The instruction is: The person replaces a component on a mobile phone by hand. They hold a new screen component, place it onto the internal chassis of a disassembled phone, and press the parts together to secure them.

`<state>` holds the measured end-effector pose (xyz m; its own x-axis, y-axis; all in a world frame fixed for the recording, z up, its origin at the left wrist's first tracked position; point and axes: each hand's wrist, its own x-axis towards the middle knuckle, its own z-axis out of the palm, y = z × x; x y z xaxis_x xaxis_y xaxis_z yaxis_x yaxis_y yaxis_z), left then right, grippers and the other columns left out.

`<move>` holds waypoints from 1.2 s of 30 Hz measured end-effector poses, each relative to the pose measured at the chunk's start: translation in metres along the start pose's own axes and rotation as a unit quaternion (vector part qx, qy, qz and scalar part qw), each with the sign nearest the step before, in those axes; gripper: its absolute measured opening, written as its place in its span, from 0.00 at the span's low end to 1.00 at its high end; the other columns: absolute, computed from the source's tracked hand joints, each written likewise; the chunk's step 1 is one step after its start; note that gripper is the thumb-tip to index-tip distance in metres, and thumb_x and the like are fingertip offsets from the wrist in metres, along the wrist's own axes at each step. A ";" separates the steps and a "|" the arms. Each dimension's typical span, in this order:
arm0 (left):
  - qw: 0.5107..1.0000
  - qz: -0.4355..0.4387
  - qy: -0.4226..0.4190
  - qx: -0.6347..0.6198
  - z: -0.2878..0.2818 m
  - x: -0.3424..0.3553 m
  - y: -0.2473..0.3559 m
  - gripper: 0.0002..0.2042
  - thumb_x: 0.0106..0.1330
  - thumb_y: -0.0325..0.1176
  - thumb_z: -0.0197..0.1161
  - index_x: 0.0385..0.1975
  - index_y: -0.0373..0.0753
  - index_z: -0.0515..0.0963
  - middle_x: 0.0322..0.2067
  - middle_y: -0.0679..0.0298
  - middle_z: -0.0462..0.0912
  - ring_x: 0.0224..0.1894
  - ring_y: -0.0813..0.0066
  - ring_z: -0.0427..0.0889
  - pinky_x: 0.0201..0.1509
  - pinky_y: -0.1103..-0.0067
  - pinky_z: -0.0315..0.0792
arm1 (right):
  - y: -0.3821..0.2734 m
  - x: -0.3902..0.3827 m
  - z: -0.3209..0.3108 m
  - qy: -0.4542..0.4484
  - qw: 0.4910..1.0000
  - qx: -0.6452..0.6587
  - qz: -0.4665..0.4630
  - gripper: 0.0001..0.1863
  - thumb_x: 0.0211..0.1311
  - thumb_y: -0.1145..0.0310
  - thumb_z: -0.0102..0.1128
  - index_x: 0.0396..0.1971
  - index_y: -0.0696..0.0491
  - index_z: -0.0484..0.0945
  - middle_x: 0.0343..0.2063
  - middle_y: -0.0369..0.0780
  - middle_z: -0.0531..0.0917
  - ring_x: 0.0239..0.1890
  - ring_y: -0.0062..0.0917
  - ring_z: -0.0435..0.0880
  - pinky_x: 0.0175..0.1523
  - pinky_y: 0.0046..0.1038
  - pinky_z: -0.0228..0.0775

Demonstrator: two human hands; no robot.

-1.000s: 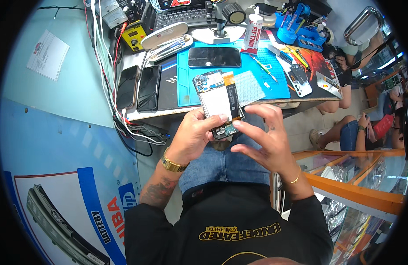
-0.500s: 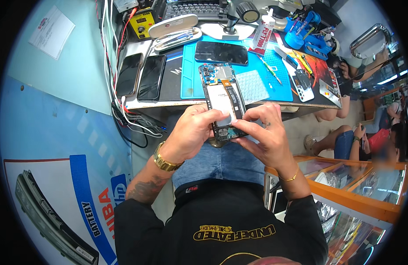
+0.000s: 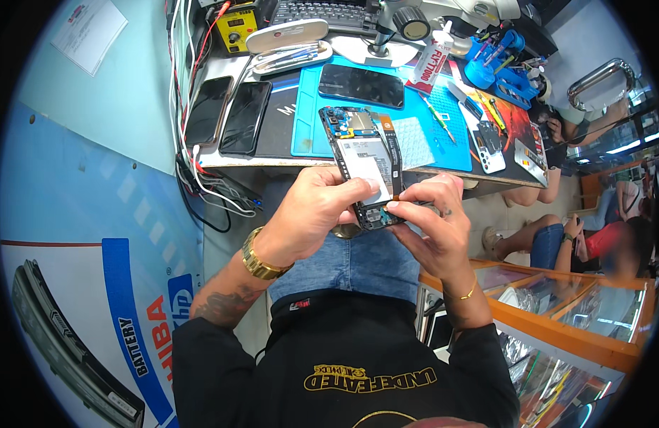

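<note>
An opened smartphone point(image 3: 346, 148), back cover off, is held tilted over my lap at the table's front edge. My left hand point(image 3: 308, 210) grips its left side, thumb pressed on the pale battery point(image 3: 364, 158). A dark flex cable point(image 3: 394, 158) with an orange upper end runs along the phone's right side. That upper end stands free beside the main board point(image 3: 349, 123). With thumb and forefinger, my right hand point(image 3: 436, 217) pinches the cable's lower end by the small bottom board point(image 3: 376, 216). Its other fingers are behind the phone's lower corner.
On the blue mat point(image 3: 308, 118) lie a dark phone point(image 3: 361, 85), bubble wrap point(image 3: 415, 141) and tweezers point(image 3: 436, 116). Two more phones point(image 3: 245, 118) lie left. A glue tube point(image 3: 431, 60), an open pen case point(image 3: 290, 46) and a blue tool holder point(image 3: 483, 70) stand behind. Cables hang left.
The flex cable's orange upper end has swung right, off the main board toward the phone's right edge. My right hand has shifted slightly right and down; the left still holds the phone.
</note>
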<state>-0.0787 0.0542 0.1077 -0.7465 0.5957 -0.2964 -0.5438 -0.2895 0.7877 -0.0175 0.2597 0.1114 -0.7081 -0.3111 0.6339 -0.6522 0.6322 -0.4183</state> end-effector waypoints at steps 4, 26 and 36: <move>1.000 -0.006 0.006 0.013 0.000 -0.001 -0.001 0.12 0.68 0.28 0.61 0.46 0.28 0.79 0.41 0.58 0.85 0.40 0.77 0.85 0.40 0.80 0.80 | -0.001 -0.001 0.000 0.002 1.000 -0.013 -0.007 0.22 0.39 0.75 0.74 0.40 0.50 0.82 0.37 0.34 0.79 0.39 0.30 0.76 0.47 0.35 0.60; 0.995 0.036 0.040 -0.079 0.006 0.002 -0.006 0.12 0.67 0.28 0.62 0.46 0.28 0.78 0.42 0.58 0.84 0.44 0.74 0.84 0.46 0.78 0.79 | -0.004 -0.004 0.009 0.069 0.993 -0.098 -0.009 0.21 0.48 0.76 0.69 0.47 0.52 0.80 0.43 0.38 0.80 0.42 0.30 0.78 0.52 0.38 0.61; 0.955 0.265 0.110 -0.075 0.018 0.012 -0.060 0.16 0.71 0.30 0.57 0.56 0.33 0.73 0.54 0.59 0.78 0.56 0.71 0.76 0.63 0.69 0.67 | -0.004 -0.010 0.053 0.159 0.671 0.609 0.391 0.16 0.65 0.77 0.63 0.52 0.60 0.76 0.42 0.37 0.83 0.43 0.17 0.81 0.48 0.21 0.76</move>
<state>-0.0481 0.0916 0.0667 -0.9856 0.1689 0.0039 -0.1032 -0.6205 0.7774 -0.0223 0.2233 0.0723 -0.9956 0.0674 -0.0645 0.0118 -0.5952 -0.8035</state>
